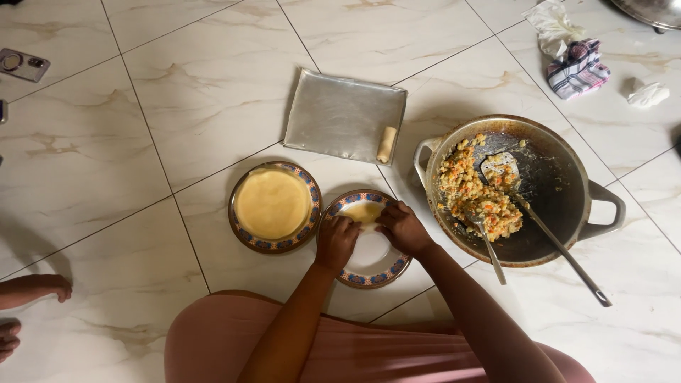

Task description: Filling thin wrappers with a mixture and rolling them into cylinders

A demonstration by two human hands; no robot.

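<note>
Both hands, left hand [335, 240] and right hand [402, 227], pinch the yellow wrapper [363, 211] (on a patterned plate [369, 266]) between fingertips.

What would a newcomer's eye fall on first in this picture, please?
Probably the left hand and right hand, both pressing a pale wrapper on a patterned plate at centre. To the right, a dark wok holds orange-yellow filling, with one finished roll on the metal tray above.

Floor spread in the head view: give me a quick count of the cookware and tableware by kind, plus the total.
Patterned plates: 2 (stack of wrappers; plate under both hands)
Metal tray: 1
Wok with filling: 1
Utensils in the wok: 2 (spatula, spoon)
Finished roll: 1
Total: 7
</note>
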